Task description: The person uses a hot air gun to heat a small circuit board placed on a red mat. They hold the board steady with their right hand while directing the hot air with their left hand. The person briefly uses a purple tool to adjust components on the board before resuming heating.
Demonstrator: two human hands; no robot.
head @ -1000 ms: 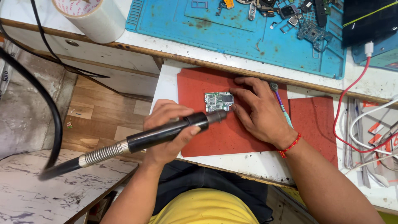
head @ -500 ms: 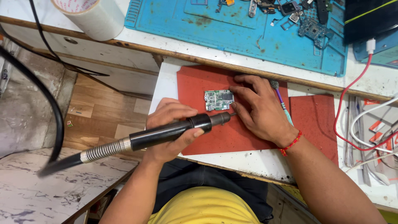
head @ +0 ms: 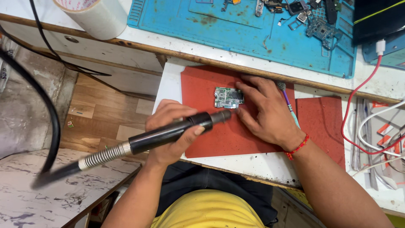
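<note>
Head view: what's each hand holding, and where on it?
Left hand grips the black hot-air wand around its barrel, behind the nozzle. Right hand holds nothing; its fingertips pin the small circuit board to the red mat.

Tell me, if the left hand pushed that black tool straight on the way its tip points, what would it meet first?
Probably the small green circuit board on the red mat. The left hand aims the black tool up and right at it. The right hand holds the board beyond. The tip's height is unclear.

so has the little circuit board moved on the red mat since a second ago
No. The circuit board sits at the same spot on the red mat, just under the mat's top edge, with the right hand pinning it as before.
</note>
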